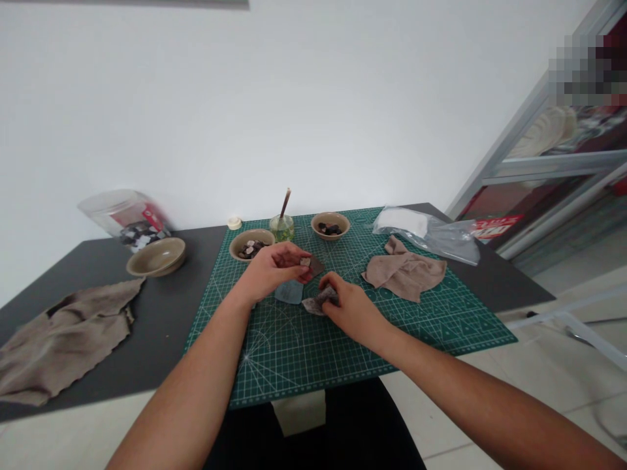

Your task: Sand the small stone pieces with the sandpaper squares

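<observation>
Above the green cutting mat (274, 365), my left hand (279, 266) is closed on a small flat brownish piece (306, 262); a darker flat piece (317, 266) shows just beside it. Close by on the right, my right hand (345, 304) pinches a crumpled grey cloth (318, 302). A pale bluish translucent item (289, 292) lies on the mat under my left hand. Behind that hand stand a bowl of dark and pinkish pieces (251, 245) and a glass jar (282, 228) with a brown stick in it.
Another bowl with dark pieces (330, 226) stands at the back. Right are a brown cloth (404, 271) and a clear plastic bag (431, 234). Left are a bowl (157, 257), a tipped plastic jar (127, 215) and a large brown cloth (68, 339). A small white lid (234, 223) sits near the wall.
</observation>
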